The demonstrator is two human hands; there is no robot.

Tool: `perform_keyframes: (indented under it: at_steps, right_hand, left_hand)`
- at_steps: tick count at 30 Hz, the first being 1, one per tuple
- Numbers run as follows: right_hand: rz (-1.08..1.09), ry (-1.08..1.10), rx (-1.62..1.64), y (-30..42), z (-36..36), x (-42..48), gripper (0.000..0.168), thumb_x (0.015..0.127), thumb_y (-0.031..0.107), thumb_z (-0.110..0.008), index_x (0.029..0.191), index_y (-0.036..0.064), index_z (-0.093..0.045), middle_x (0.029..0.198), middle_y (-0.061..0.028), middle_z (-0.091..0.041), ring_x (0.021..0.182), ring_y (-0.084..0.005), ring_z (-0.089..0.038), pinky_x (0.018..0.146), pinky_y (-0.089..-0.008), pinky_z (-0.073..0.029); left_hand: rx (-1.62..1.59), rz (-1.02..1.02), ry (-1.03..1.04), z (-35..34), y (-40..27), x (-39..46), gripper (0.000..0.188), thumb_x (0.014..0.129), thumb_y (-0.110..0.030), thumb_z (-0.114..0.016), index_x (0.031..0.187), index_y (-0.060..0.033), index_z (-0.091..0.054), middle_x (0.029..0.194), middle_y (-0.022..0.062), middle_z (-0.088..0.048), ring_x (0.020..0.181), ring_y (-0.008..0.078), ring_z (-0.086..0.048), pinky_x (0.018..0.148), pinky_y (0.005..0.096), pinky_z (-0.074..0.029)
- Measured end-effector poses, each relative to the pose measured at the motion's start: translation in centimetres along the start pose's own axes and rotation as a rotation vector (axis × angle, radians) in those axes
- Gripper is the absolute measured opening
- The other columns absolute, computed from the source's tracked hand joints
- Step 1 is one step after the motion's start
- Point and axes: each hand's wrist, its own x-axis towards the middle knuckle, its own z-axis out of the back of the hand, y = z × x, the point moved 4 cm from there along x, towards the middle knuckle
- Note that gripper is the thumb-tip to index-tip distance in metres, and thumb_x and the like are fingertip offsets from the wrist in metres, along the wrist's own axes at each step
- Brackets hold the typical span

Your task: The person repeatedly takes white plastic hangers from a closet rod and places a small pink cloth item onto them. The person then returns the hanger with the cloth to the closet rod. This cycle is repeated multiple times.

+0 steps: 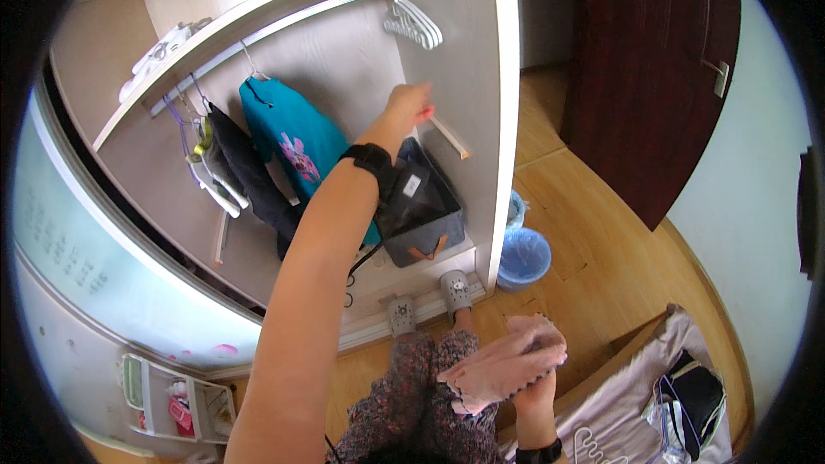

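Note:
My left hand (409, 105) reaches into a wardrobe, slightly blurred, with its fingers apart and nothing visible in them. It is in front of the right side panel (457, 77), below a bunch of white hangers (412, 22) on the metal rail (309, 16). Low at the right, my right hand (540, 396) grips a pink cloth (503, 364) with a dark scalloped edge, bunched above my lap. Under my left wrist stands a grey fabric storage box (425, 238) with a brown handle; a black item bearing a white label is inside it.
A teal garment (293, 122) and darker clothes (248, 167) hang along the rail. Blue-lined bins (523, 261) stand beside the wardrobe, near a dark door (644, 64). At lower right, a bed (606, 406) holds a black bundle (696, 393) and a white hanger (593, 448).

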Motion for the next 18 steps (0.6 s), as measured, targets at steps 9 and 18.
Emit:
perform_keyframes:
  at_steps: [9, 18]
  right_hand:
    - [0.066, -0.025, -0.124, 1.4, -0.8, 6.6, 0.027, 0.085, 0.030, -0.039, 0.100, 0.008, -0.045, 0.096, -0.0041, -0.048, 0.089, -0.0168, -0.046, 0.079, -0.0327, -0.038]
    - [-0.199, -0.420, -0.014, 0.4, -4.4, 8.0, 0.027, 0.085, 0.031, -0.039, 0.091, 0.007, -0.049, 0.082, -0.0019, -0.050, 0.077, -0.0163, -0.050, 0.070, -0.0289, -0.043]
  left_hand:
    - [-0.243, -0.035, -0.136, -2.2, -7.2, 10.3, 0.056, 0.070, -0.034, -0.066, 0.110, -0.0060, -0.041, 0.109, 0.0169, -0.040, 0.081, 0.0245, -0.049, 0.068, 0.0330, -0.045]
    - [-0.265, -0.147, -0.029, -1.1, -7.1, 16.2, 0.033, 0.067, -0.023, -0.068, 0.092, -0.0088, -0.053, 0.084, 0.0029, -0.054, 0.069, 0.0116, -0.048, 0.057, 0.0237, -0.039]
